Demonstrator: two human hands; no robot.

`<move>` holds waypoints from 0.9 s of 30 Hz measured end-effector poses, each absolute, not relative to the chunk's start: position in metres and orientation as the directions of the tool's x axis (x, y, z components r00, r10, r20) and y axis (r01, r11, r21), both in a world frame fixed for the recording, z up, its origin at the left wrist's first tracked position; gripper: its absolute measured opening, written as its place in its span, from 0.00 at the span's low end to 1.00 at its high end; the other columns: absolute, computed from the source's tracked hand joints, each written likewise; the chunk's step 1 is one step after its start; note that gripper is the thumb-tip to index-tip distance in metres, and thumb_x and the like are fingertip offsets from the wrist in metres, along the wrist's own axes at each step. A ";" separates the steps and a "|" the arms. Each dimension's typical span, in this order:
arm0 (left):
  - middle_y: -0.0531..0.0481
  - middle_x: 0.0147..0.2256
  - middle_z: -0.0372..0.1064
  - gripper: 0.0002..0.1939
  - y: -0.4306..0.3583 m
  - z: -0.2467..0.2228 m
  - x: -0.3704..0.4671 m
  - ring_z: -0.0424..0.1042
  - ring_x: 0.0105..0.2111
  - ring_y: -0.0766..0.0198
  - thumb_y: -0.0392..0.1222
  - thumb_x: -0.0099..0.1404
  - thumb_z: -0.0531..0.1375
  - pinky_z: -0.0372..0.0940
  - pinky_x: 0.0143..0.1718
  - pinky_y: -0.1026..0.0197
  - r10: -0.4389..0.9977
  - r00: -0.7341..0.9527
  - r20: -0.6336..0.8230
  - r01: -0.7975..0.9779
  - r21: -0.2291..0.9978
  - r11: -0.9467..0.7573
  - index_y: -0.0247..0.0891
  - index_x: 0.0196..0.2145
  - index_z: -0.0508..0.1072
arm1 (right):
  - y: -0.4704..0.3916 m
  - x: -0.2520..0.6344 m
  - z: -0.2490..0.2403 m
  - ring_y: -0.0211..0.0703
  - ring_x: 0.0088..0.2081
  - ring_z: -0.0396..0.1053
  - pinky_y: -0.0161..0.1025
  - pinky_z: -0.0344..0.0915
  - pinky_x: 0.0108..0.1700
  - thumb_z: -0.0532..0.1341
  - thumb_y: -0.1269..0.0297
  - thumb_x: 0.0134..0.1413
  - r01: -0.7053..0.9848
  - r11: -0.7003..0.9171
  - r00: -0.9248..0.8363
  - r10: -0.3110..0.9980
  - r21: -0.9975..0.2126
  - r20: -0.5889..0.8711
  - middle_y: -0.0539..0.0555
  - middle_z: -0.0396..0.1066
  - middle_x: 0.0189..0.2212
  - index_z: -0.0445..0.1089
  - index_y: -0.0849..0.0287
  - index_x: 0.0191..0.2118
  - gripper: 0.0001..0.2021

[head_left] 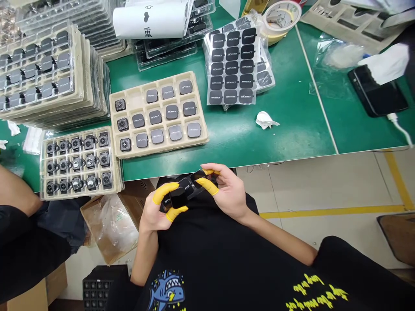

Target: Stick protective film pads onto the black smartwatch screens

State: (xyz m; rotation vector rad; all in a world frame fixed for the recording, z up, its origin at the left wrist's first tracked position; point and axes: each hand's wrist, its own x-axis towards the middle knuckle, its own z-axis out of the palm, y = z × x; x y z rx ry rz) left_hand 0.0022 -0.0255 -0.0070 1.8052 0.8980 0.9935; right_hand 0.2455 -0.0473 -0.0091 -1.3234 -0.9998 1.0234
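Observation:
My left hand (154, 211), with yellow finger cots on thumb and forefinger, is closed on a glossy black square watch body (178, 198). Beside and behind it runs a dark strip of printed square film labels (188, 186), stretching between my hands above my lap. My right hand (229, 190), also in yellow finger cots, pinches the far end of that label strip; a dark square there is partly covered by the fingers. On the table in front, a beige tray (136, 152) holds watch bodies, most with grey printed faces and several with the sensor side up.
A second tray (110, 190) of watch bodies overlaps the table's front left edge. Stacked trays (84, 82) rise at the left. Label sheets (231, 68), tape rolls (282, 17), crumpled paper (266, 120) and a phone (378, 93) lie further right. Another person's arm (16, 188) is at the left.

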 end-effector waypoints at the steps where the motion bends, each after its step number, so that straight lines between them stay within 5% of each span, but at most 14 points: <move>1: 0.40 0.56 0.87 0.30 -0.026 -0.008 0.002 0.89 0.53 0.49 0.48 0.68 0.77 0.85 0.56 0.52 0.866 0.424 0.266 0.181 0.912 -0.368 0.45 0.64 0.78 | -0.047 0.246 -0.008 0.46 0.41 0.79 0.46 0.79 0.49 0.78 0.44 0.63 -0.056 -0.054 0.251 0.966 -0.997 -0.066 0.54 0.84 0.45 0.82 0.50 0.53 0.21; 14: 0.41 0.54 0.88 0.28 -0.030 -0.010 -0.006 0.90 0.51 0.50 0.50 0.68 0.77 0.86 0.55 0.53 0.886 0.381 0.263 0.247 0.895 -0.372 0.43 0.62 0.79 | -0.033 0.244 0.003 0.44 0.37 0.81 0.42 0.81 0.44 0.84 0.39 0.47 -0.354 -0.311 0.010 0.942 -0.882 -0.336 0.53 0.83 0.36 0.80 0.54 0.40 0.27; 27: 0.40 0.53 0.88 0.28 -0.028 -0.012 -0.005 0.90 0.49 0.50 0.50 0.67 0.77 0.86 0.52 0.53 0.877 0.392 0.278 0.246 0.887 -0.392 0.43 0.62 0.80 | -0.037 0.237 -0.002 0.49 0.42 0.78 0.49 0.77 0.49 0.81 0.37 0.52 -0.193 -0.167 0.076 0.980 -0.967 -0.185 0.55 0.80 0.38 0.83 0.51 0.34 0.23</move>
